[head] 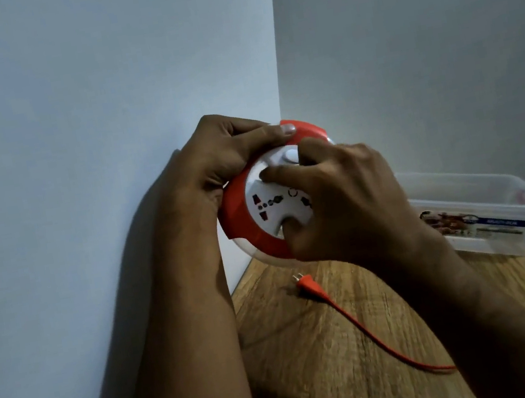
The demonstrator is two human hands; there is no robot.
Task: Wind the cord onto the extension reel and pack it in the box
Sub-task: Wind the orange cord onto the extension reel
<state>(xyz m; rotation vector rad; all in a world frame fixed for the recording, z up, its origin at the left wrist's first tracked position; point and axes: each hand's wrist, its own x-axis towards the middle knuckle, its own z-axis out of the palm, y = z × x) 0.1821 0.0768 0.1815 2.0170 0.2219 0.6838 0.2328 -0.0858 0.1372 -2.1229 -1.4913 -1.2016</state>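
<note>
Your left hand (229, 155) grips the upper left rim of the round red and white reel (265, 205), held up in the air before the corner of two pale walls. Your right hand (341, 199) curls over the reel's white socket face, fingers pressed into it. Below, the red cord (374, 336) and its plug (305, 283) lie on the wooden counter (319, 380). At right sits the clear plastic box (486, 213).

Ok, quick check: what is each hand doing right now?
Left hand: grips the rim of the extension reel, thumb on top.
Right hand: fingers curled on the reel's white face, seemingly turning it.
</note>
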